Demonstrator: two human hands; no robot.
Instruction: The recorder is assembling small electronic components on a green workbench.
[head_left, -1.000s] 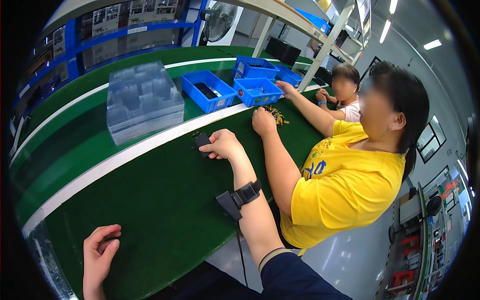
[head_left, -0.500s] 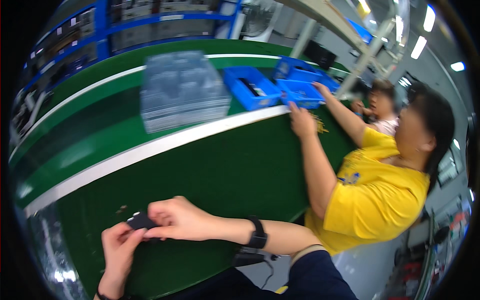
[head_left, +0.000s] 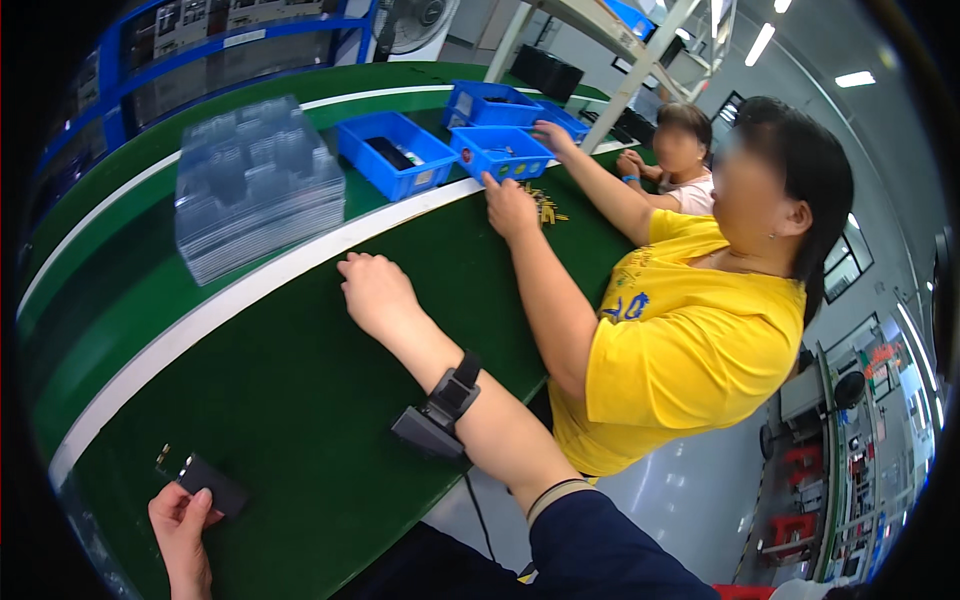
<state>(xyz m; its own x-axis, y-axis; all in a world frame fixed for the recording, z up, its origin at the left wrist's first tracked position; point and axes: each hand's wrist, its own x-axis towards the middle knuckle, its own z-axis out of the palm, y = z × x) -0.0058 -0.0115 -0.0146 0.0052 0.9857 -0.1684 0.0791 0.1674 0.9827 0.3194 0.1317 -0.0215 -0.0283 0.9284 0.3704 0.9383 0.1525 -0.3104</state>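
Green worktop (head_left: 300, 400), near left: flat black pack (head_left: 220, 489) pinched by left hand (head_left: 182, 522), best held by edges; right hand (head_left: 382, 297) curled, grip hidden.

Fan (head_left: 418, 22) beside blue rack (head_left: 180, 62), yellow-shirted co-worker (head_left: 690, 345), lit ceiling lights (head_left: 760, 43)

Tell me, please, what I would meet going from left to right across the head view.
Left hand, dark flat piece it holds, right hand, pile of thin yellowish pieces, co-worker's yellow shirt.
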